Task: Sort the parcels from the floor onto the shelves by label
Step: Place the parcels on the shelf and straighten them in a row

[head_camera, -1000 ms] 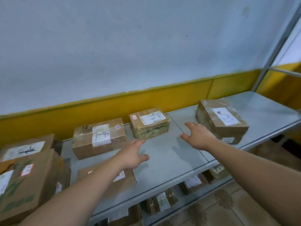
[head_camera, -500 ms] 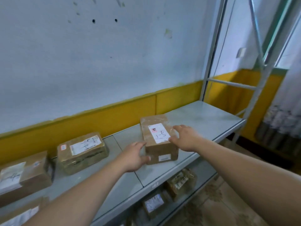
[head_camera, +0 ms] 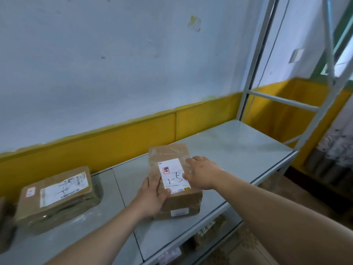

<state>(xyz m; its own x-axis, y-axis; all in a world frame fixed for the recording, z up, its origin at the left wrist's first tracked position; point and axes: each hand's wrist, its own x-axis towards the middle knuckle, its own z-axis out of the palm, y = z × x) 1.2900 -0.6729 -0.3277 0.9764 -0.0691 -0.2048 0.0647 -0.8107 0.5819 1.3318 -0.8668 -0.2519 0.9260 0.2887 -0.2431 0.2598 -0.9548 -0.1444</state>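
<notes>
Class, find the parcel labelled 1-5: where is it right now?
Head view, centre: the 1-5 parcel lies on the grey shelf, right of another taped parcel; the left hand grips its near corner, the right hand rests on top.

The person shows only as two bare arms. The left forearm (head_camera: pixel 91 240) fills the 7 o'clock corner. It is slim and smooth and narrows evenly to the wrist and the left hand (head_camera: pixel 150 199). The right forearm (head_camera: pixel 286 217) sits at 4 o'clock. It looks much broader at the frame edge, then tapers to the right hand (head_camera: pixel 204 174). Both arms are uncovered from the edge to the fingertips. The fingers (head_camera: pixel 196 159) are short and rounded, and the nails are too blurred to make out. Soft knuckle ridges cross the back of the right hand, and a faint crease marks its wrist.
</notes>
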